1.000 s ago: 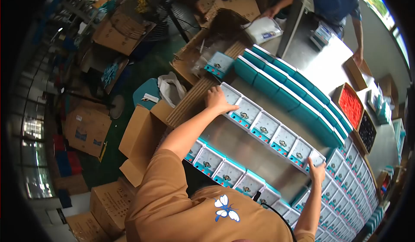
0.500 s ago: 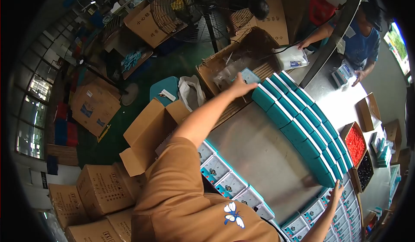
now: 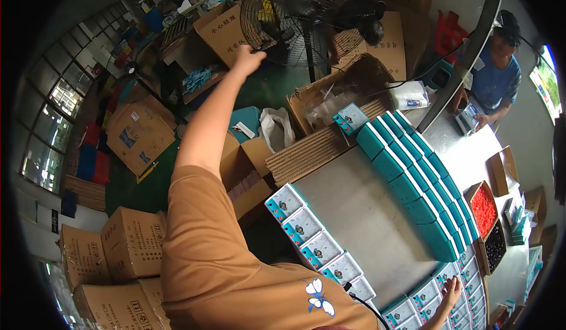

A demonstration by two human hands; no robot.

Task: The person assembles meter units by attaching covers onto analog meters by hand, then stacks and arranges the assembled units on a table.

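My left hand [image 3: 250, 60] is raised over the floor in front of the fan, thumb and fingers apart, with nothing seen in it. At lower right, my right hand [image 3: 453, 291] has its fingers spread over a row of teal-edged units with pale faces and red and black parts [image 3: 424, 294]; contact is unclear. Between my arms, teal cases with white edges [image 3: 407, 182] stand packed in several curved rows on the metal table [image 3: 359, 212]. One similar unit [image 3: 352, 117] lies face up at their far end. More units [image 3: 303, 225] line the table's near edge.
Trays of red parts [image 3: 483, 211] and black parts [image 3: 495, 247] stand at right. A co-worker [image 3: 498, 73] holds a unit across the table. Behind are a fan [image 3: 300, 29], a carton with plastic bags [image 3: 330, 106] and stacked cardboard [image 3: 312, 153]. Closed cartons [image 3: 132, 241] stand at left.
My left hand has left the unit at the far end of the rows and swung left. My right hand has moved down from the near end of the teal rows.
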